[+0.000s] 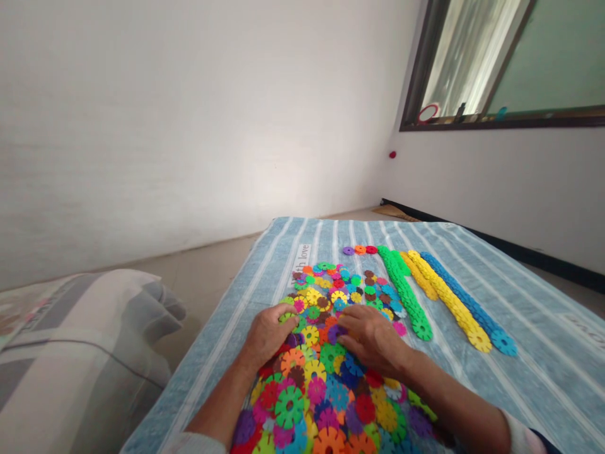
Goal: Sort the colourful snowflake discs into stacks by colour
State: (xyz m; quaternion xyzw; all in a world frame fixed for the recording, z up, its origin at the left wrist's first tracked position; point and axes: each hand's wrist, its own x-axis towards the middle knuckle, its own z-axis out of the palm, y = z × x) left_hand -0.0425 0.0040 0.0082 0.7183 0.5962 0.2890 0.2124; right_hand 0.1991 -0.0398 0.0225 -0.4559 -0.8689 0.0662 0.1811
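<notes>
A large heap of notched plastic building discs (326, 391) in many colours spreads under and in front of both hands. My left hand (269, 334) is at the heap's left side, its thumb and fingers closed on a lime-green disc (287, 323). Opposite it, my right hand (371, 334) reaches in from the right, with thumb and fingertips closed at a purple disc (335, 333). Its lower fingers are partly hidden. Right of the heap lie overlapping rows of discs: green (406, 299), orange (420, 277), yellow (451, 302) and blue (467, 302).
Beyond the heap, a purple disc (348, 251), an orange disc (360, 250) and a red disc (372, 250) lie in line. A blue striped cloth (534, 328) covers the surface. At the left stands a cloth-covered object (85, 359); a white wall (203, 126) rises behind.
</notes>
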